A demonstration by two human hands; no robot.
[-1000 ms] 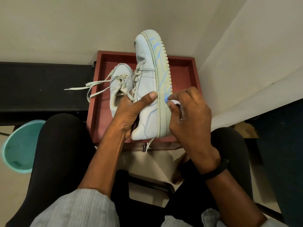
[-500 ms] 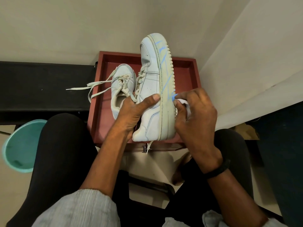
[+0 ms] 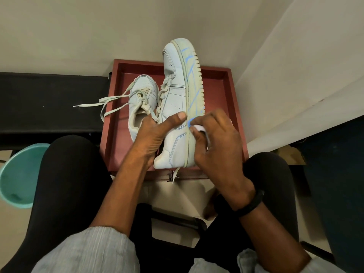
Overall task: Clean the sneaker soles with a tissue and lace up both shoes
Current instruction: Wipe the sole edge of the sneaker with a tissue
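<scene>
Centrally, held sneaker (image 3: pixel 175 107): white, tipped on its side above red tray (image 3: pixel 233 107), toe toward top of frame, sole (image 3: pixel 194 83) turned right, streaked with blue marks. Left hand (image 3: pixel 155 133): grips the upper, thumb laid across the side panel. Right hand (image 3: pixel 216 142): fingers (image 3: pixel 208 119) curled, pinching white tissue (image 3: pixel 199 128) against sole edge, near mid-length. Second sneaker (image 3: pixel 141 95): lies in tray, left of centre, just beside the held one, laces (image 3: pixel 110 101) loose, trailing over left rim onto black desk (image 3: pixel 49 91). Lower left of frame: teal bucket (image 3: pixel 17 174). Right wrist: black band (image 3: pixel 251 205).
</scene>
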